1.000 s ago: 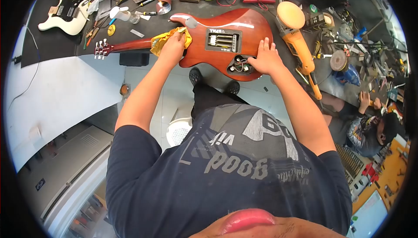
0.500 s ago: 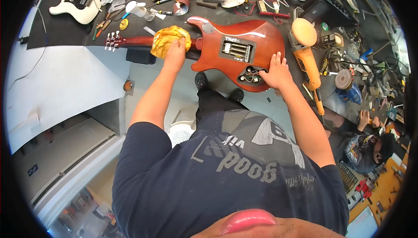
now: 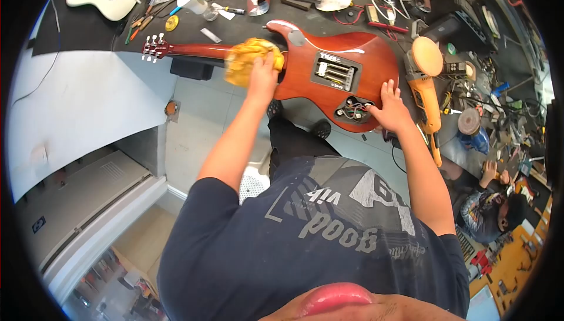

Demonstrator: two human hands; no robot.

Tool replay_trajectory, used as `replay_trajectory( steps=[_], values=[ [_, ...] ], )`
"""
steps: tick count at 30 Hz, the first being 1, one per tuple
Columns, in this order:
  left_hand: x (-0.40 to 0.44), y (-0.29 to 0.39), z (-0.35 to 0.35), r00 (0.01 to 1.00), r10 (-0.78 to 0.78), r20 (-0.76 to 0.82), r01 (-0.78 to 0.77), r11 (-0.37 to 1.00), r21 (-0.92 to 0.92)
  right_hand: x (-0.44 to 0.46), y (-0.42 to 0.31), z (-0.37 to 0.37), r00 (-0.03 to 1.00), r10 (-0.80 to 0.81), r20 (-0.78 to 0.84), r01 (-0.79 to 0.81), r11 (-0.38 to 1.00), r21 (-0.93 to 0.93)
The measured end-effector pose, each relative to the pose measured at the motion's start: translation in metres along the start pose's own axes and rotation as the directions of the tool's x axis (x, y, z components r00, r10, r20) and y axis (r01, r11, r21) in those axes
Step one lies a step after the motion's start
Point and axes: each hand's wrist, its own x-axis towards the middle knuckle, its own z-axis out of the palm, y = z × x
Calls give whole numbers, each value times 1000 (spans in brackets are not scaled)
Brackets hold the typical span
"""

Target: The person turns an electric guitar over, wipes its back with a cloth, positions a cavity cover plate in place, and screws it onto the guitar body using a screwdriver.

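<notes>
Head view, two bare hands on one glossy red-brown wooden electric guitar (image 3: 373,42). Guitar location: back face up along the front edge of the dark workbench (image 3: 194,32), neck toward the left, lower part of the body out over the floor. Visible tuning pegs (image 3: 154,48): six, silver, at the headstock. Open cavities: two — one rectangular cavity with silver springs (image 3: 335,72), one rounded cavity with loose wires (image 3: 354,110).

Left hand (image 3: 264,74): partly closed, grasping one crumpled yellow cloth (image 3: 241,59) over the joint of neck and body. Right hand (image 3: 395,108): released, fingers spread, palm down on the wide end of the body, thumb at the edge of the rounded cavity.

Nearby equipment: one orange power tool with a round pale pad (image 3: 424,95), just right of the guitar; one blue tool with a round disc (image 3: 474,143), farther right. Upper left: one white guitar body (image 3: 114,8), cut off at the top, and one small yellow disc (image 3: 171,23).

Lower right: one other person (image 3: 482,212), both hands near a small object, too small to identify. Hidden: the guitar's front and the surface under the cloth. Blurred: cloth outline. Small tools at far right — crowded, not reliably countable.
</notes>
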Motion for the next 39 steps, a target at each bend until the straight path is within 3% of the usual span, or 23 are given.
replay_trajectory(
  steps=[1,4,5,6,7,8,10,13,15,16,18,19,20,21,23,25,28,29,31,34,37,39],
  values=[
    [3,18,-12,985,-130,114,149,973,-175,2,1,1,1000,-1,-3,1,1000,0],
    [-2,-19,-19,988,-23,150,64,960,-272,4,1,1,1000,5,0,-5,1000,-16],
    [-1,-41,-26,983,-14,181,45,985,-165,4,-1,1,1000,2,3,-1,1000,-22],
    [0,-80,-17,996,28,82,-23,998,-60,2,-2,1,1000,3,4,-3,1000,-26],
    [15,-90,-40,934,-304,186,338,923,-186,1,-2,1,1000,9,6,-9,999,-31],
    [19,-132,-33,969,-243,-38,244,969,25,-1,-2,1,1000,7,4,-7,1000,-27],
    [41,-201,-49,937,-348,-38,350,936,48,-5,-4,-2,1000,7,0,-7,1000,-23],
    [65,-309,-52,886,-463,19,421,820,388,-4,-2,-1,1000,6,1,-6,999,-32],
    [74,-320,-56,881,-470,-61,456,806,376,-4,-2,2,1000,4,1,-4,999,-32],
    [76,-307,-57,873,-480,-86,478,808,343,-3,-1,1,1000,-1,-3,1,1000,-30],
    [76,-270,-60,863,-483,147,391,824,410,-5,2,3,1000,-7,-10,7,1000,-22],
    [73,-233,-63,804,-522,283,474,852,223,-3,2,2,1000,-21,-19,20,1000,-15],
    [64,-185,-61,904,-345,254,335,939,83,-2,1,2,1000,-15,-17,15,1000,-23],
    [60,-125,-66,871,-373,319,408,912,-47,-2,0,3,1000,-10,-17,10,1000,-30],
    [40,-69,-34,931,-79,357,164,963,-215,-2,-6,4,1000,-4,-13,4,999,-34],
    [47,-5,-51,903,55,425,141,898,-416,-2,-5,2,1000,7,-14,-8,999,-32],
    [66,28,-60,952,-133,277,251,856,-452,1,1,7,999,-15,-40,14,1000,-11],
    [71,39,-54,989,-126,81,149,874,-462,-1,1,5,999,-15,-42,15,1000,-8],
    [89,57,-47,999,-19,43,34,919,-392,-5,1,5,999,-7,-38,7,1000,-5],
    [99,76,-4,998,43,50,-34,987,-159,-4,2,5,999,-8,-48,9,1000,13],
    [96,108,4,959,111,259,-94,992,-80,-5,1,6,999,4,-52,-3,1000,19],
    [80,136,8,915,301,269,-278,953,-123,-4,0,6,999,12,-49,-10,1000,28]
  ],
)
